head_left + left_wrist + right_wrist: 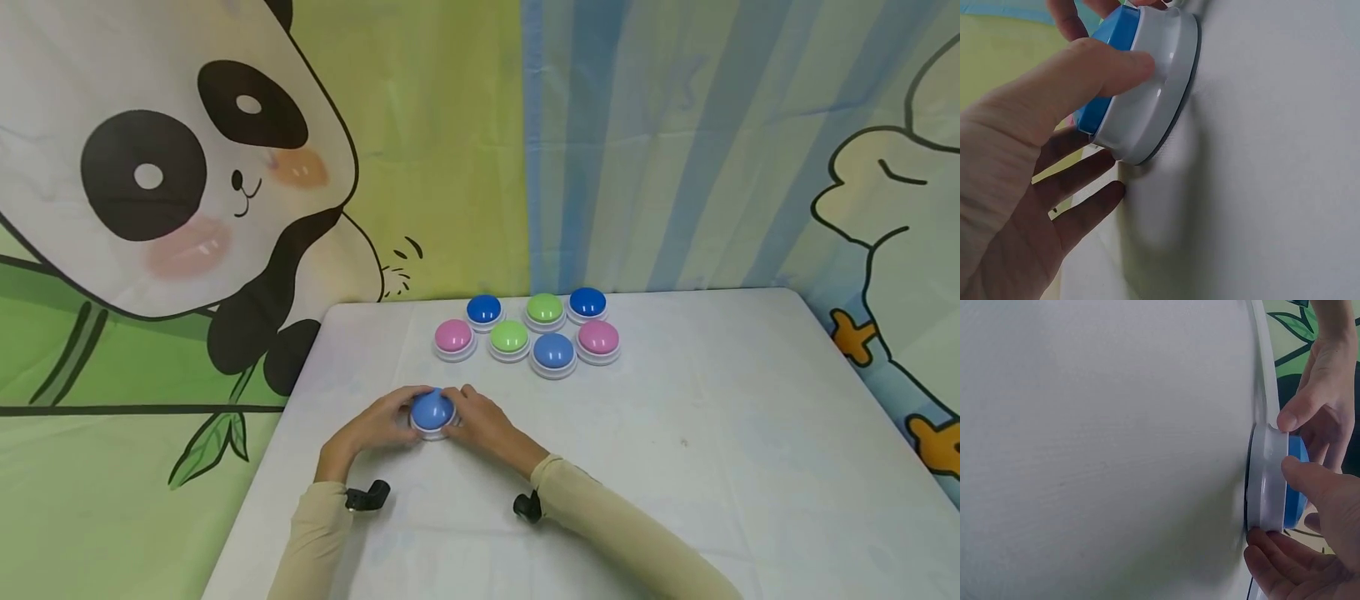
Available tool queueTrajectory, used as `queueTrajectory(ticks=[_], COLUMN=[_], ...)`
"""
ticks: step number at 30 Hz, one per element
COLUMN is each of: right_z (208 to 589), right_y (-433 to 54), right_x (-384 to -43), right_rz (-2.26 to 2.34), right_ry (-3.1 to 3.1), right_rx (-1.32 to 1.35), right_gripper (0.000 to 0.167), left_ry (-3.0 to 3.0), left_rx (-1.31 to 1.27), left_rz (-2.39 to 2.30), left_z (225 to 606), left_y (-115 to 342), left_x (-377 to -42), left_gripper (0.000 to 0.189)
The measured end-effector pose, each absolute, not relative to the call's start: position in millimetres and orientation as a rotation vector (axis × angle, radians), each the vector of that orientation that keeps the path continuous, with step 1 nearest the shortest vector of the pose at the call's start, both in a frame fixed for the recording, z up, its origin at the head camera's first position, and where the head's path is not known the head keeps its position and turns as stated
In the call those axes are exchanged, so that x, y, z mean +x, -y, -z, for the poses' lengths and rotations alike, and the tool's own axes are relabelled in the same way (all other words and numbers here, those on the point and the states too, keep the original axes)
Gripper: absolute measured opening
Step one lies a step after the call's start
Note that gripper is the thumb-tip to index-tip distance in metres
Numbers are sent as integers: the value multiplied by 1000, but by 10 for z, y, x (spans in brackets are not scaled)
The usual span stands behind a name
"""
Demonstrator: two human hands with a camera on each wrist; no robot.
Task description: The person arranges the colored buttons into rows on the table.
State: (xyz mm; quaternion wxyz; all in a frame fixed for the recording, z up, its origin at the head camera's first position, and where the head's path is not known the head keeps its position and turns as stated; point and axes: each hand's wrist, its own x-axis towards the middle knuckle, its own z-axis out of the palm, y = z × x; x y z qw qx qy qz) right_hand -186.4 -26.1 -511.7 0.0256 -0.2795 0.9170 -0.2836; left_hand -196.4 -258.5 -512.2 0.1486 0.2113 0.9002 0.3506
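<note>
A round push button with a blue dome (432, 410) and a white base (1150, 94) is between both hands over the near part of the table, left of centre. My left hand (384, 419) grips its left side, and in the left wrist view that thumb lies across the white base. From the right, my right hand (483, 423) holds the same button by its edge. Its thumb and fingers (1269, 556) press the base in the right wrist view. The underside of the base sits close to the white tabletop.
Farther back stand several similar buttons in a cluster: pink (453, 336), green (509, 337), light blue (553, 352) and dark blue (587, 302) ones among them. They rest on the white table (750, 467). Behind its far edge hangs a printed cloth (442, 150) with a panda.
</note>
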Motion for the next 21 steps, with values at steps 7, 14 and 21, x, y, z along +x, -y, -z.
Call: queueTrajectory(ticks=[7, 14, 21], right_z=[5039, 4937, 4863], right_y=[104, -444, -1120], right_x=[-1854, -1867, -2097], right_rz=[913, 967, 780], right_ry=[-2803, -2839, -3063], right_rx=[-853, -721, -677], right_gripper=[60, 58, 59], left_ry=[-2685, -2855, -2921], left_rx=[612, 519, 605], left_rz=[-947, -912, -911], left_z=[5093, 4986, 4916], left_y=[2501, 2243, 1576], left_x=[-1939, -1901, -2086], left_gripper=[84, 80, 63])
